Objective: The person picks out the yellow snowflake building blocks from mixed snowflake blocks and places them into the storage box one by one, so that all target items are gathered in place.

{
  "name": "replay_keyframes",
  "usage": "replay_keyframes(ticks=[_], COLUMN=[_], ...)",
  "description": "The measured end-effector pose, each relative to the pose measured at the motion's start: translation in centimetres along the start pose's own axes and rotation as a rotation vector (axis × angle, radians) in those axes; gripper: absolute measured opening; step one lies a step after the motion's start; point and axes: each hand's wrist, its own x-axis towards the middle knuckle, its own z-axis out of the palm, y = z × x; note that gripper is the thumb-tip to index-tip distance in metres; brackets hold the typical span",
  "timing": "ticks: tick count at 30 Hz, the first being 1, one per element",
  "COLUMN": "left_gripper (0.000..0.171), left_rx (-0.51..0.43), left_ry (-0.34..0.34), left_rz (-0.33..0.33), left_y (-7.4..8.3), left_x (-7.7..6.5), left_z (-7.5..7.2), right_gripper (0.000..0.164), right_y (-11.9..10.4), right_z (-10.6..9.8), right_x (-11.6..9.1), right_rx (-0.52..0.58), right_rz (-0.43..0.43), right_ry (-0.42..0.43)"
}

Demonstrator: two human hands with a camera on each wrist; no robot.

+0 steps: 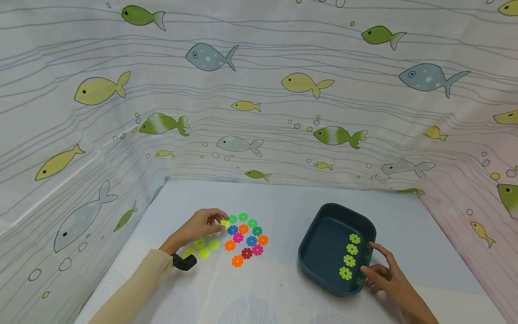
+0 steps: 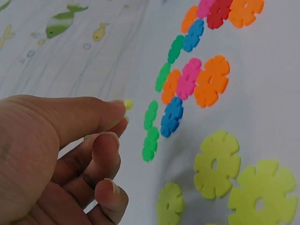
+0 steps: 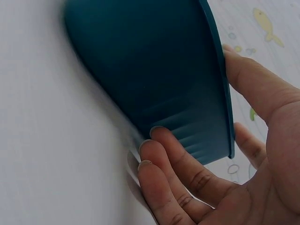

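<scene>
My left hand (image 1: 205, 223) pinches a yellow flower-shaped disc (image 1: 225, 223) between thumb and fingers, beside the upper-left edge of the loose discs; only a sliver of it shows in the left wrist view. Several yellow discs (image 2: 217, 164) lie below this hand. On the right, my right hand (image 1: 388, 274) grips the side of a dark blue rectangular tub (image 1: 323, 243). The right wrist view has fingertips (image 3: 154, 152) against the tub's outer wall and a thumb at its rim. Inside the tub, several yellow discs (image 1: 349, 261) form a row along the right side.
Green, orange, blue, pink and red discs (image 1: 247, 253) lie flat on the white table (image 1: 279, 279) between left hand and tub. A fish-patterned curtain (image 1: 259, 148) surrounds the table at the back and sides. A black device (image 1: 185, 262) sits at the left wrist.
</scene>
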Motion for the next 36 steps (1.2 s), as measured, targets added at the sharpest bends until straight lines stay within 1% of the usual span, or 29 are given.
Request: replay_keyframes(ticks=[4, 11, 18, 29, 32, 36], left_gripper=[0.025, 0.027, 0.024, 0.021, 0.022, 0.021], left_rx=[-0.001, 0.007, 0.006, 0.008, 0.008, 0.005], left_ry=[-0.021, -0.06, -0.094, -0.166, -0.182, -0.201], left_rz=[0.034, 0.064, 0.126, 0.149, 0.166, 0.186], left_y=[0.6, 1.6, 2.6, 4.6, 5.2, 5.8], left_x=[0.4, 1.2, 2.0, 3.7, 4.1, 4.8], left_z=[0.3, 0.8, 1.2, 2.0, 2.3, 2.8], right_gripper=[0.087, 0.087, 0.088, 0.089, 0.089, 0.089], right_y=[-0.1, 0.0, 0.1, 0.1, 0.1, 0.1], right_z=[0.0, 0.0, -0.1, 0.0, -0.1, -0.1], right_x=[0.0, 0.1, 0.2, 0.2, 0.2, 0.1], right_rx=[0.009, 0.007, 0.012, 0.008, 0.004, 0.006], right_rz=[0.001, 0.011, 0.009, 0.0, -0.004, -0.008], right_ry=[0.006, 0.009, 0.001, 0.0, -0.003, -0.006])
